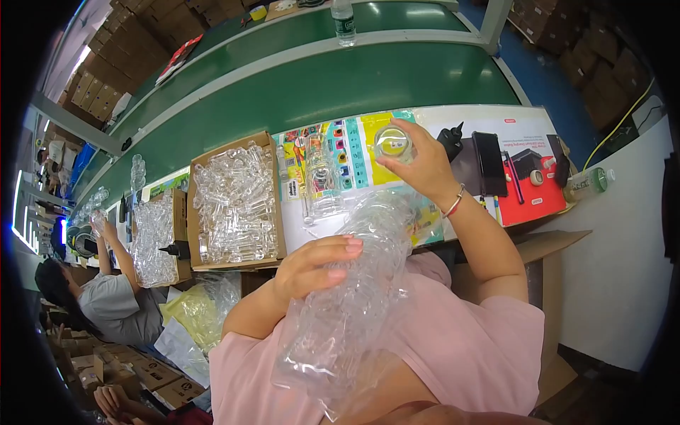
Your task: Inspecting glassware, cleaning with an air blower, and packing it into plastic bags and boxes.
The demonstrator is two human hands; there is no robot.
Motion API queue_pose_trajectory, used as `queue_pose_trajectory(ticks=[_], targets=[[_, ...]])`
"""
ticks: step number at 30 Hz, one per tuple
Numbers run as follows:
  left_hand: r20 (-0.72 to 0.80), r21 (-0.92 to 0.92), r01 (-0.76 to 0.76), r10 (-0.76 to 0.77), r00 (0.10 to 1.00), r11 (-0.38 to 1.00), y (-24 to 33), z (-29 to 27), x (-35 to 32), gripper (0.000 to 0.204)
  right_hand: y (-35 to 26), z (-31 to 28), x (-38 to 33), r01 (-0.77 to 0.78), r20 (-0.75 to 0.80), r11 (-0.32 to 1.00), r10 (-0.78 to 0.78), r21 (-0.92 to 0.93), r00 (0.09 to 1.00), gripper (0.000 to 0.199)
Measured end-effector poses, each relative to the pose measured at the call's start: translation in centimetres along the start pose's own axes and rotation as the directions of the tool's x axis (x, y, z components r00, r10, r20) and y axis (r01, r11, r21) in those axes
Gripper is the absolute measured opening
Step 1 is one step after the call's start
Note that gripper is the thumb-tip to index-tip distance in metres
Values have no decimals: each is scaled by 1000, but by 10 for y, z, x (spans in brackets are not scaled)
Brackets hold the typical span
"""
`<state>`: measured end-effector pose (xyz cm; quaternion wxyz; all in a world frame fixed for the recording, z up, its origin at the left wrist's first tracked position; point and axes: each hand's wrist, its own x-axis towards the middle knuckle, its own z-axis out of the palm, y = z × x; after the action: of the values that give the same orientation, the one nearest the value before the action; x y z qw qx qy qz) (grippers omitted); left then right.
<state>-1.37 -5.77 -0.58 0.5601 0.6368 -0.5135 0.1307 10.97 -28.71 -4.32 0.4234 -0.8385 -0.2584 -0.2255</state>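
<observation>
L hand [316, 265]: clamped on clear bag [354, 297], gripping its upper part, bag held vs chest
R hand [418, 166]: raised over bench, fingers closed round small clear jar [393, 144]
bag: crinkled plastic, hangs down over pink shirt [482, 347]
bench [609, 283]: white, colour sheets [354, 149] along far edge
box [237, 205]: cardboard, full of clear parts, at bench L end
belt [340, 85]: green, beyond bench far edge
bottle [586, 183]: lying at bench R end
</observation>
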Motion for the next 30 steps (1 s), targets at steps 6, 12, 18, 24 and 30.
queue_pose_trajectory(ticks=[6,12,18,24,30], targets=[[-71,-70,595,-599,798,801,-3,-3,4,52,27,16,56,-109,152,989,93,103,984,56],[-331,-77,560,-551,766,825,-23,8,71,58,70,18,68,-12,294,970,-61,242,954,53],[-361,-28,519,-493,792,854,-37,6,72,58,-30,-74,85,56,86,678,-173,733,981,47],[-334,-158,550,-568,752,820,-43,9,74,82,-114,-108,86,326,145,830,-429,452,892,32],[-374,-123,453,-464,803,883,-59,8,64,125,-136,-114,113,334,-57,727,-378,599,924,11]])
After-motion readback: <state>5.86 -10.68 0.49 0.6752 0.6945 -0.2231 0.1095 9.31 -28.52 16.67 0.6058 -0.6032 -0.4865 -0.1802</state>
